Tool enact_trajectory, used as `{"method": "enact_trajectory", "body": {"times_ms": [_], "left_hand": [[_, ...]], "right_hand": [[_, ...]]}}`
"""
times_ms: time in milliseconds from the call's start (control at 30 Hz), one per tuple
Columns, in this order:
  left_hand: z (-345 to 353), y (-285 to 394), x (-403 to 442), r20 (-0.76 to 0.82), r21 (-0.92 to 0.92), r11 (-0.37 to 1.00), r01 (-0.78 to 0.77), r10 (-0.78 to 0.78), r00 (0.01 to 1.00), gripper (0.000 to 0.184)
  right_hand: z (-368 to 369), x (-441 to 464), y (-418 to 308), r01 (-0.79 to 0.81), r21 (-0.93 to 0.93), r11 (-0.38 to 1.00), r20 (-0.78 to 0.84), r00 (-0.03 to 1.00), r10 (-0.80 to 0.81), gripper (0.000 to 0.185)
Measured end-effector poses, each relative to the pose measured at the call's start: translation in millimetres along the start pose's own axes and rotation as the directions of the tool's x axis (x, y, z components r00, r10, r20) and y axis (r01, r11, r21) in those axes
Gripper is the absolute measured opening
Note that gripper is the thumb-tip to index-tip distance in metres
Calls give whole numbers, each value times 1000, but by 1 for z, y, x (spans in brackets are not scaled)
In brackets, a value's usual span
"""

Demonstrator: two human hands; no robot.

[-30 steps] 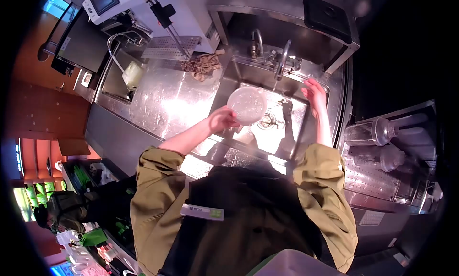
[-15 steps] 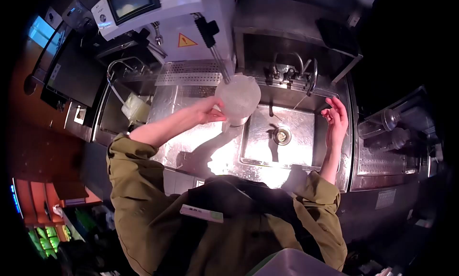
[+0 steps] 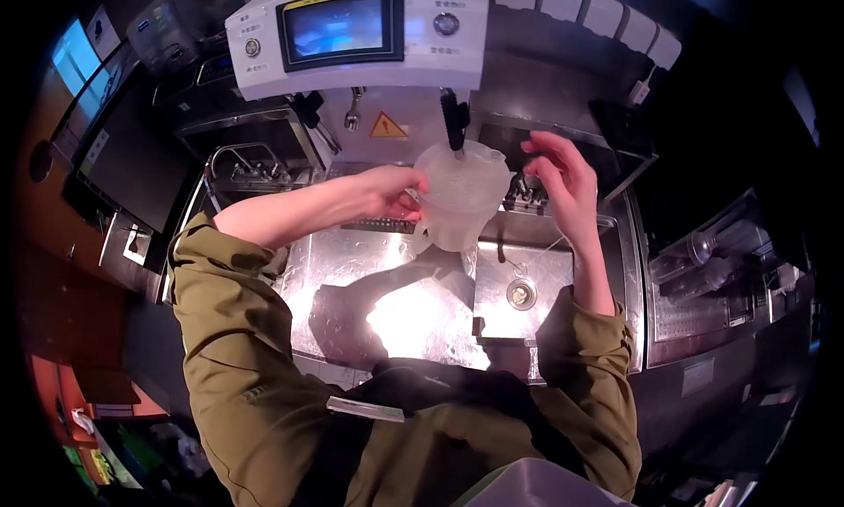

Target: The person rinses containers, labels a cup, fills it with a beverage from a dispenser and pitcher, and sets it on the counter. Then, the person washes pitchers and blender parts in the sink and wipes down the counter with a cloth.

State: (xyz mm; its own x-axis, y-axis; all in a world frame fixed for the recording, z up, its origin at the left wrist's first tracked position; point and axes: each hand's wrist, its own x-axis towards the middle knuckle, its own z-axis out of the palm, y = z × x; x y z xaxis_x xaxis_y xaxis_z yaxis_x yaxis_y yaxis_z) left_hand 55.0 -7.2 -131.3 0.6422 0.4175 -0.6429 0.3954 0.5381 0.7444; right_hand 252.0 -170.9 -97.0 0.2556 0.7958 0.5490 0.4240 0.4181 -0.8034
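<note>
A translucent plastic pitcher [image 3: 462, 199] is held up over the steel counter, its open top toward me. My left hand [image 3: 393, 193] is closed at its left side, where the handle is. A nozzle with a black grip [image 3: 454, 125] comes down from the white machine [image 3: 352, 37] and its lower end meets the pitcher's mouth; whether it reaches inside is hard to tell. To the right of the pitcher, my right hand [image 3: 567, 186] is raised with bent fingers apart and nothing in it. Behind that hand the sink taps [image 3: 525, 191] are partly hidden.
The sink [image 3: 519, 270] with its round drain lies below right. A second tap [image 3: 242, 160] stands at the left. A metal chrome spout [image 3: 353, 110] hangs beside the warning label. Clear containers [image 3: 694, 248] sit on the right-hand counter.
My left hand has lifted the pitcher toward the machine. My right hand has moved up and left, closer to the pitcher. The view has tilted up, showing more of the machine.
</note>
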Motion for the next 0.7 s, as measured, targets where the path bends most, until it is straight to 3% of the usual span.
{"method": "enact_trajectory", "body": {"times_ms": [67, 100, 200, 300, 400, 633, 700], "left_hand": [[-12, 6, 2, -36, 6, 1000, 30, -30, 999, 22], [-17, 11, 4, -55, 10, 999, 37, -36, 998, 22], [-31, 17, 8, -77, 71, 997, 19, -13, 997, 24], [-48, 15, 11, -33, 28, 1000, 5, -4, 999, 24], [-62, 15, 4, -35, 11, 998, -67, 67, 997, 17], [-94, 8, 3, -110, 31, 981, -189, 191, 975, 19], [-97, 3, -1, -170, 56, 960, -273, 279, 945, 26]], "right_hand": [[15, 20, -6, 90, -75, 993, 16, 996, -89, 27], [26, 32, -6, 231, -151, 961, -25, 971, -237, 23], [57, 66, -29, 494, -456, 740, 103, 855, -508, 26], [93, 100, -51, 586, -679, 443, 181, 717, -673, 29], [114, 125, -51, 607, -718, 341, 183, 637, -749, 34], [119, 153, -90, 590, -755, 287, 204, 627, -752, 31], [118, 196, -107, 588, -705, 396, 124, 652, -748, 30]]}}
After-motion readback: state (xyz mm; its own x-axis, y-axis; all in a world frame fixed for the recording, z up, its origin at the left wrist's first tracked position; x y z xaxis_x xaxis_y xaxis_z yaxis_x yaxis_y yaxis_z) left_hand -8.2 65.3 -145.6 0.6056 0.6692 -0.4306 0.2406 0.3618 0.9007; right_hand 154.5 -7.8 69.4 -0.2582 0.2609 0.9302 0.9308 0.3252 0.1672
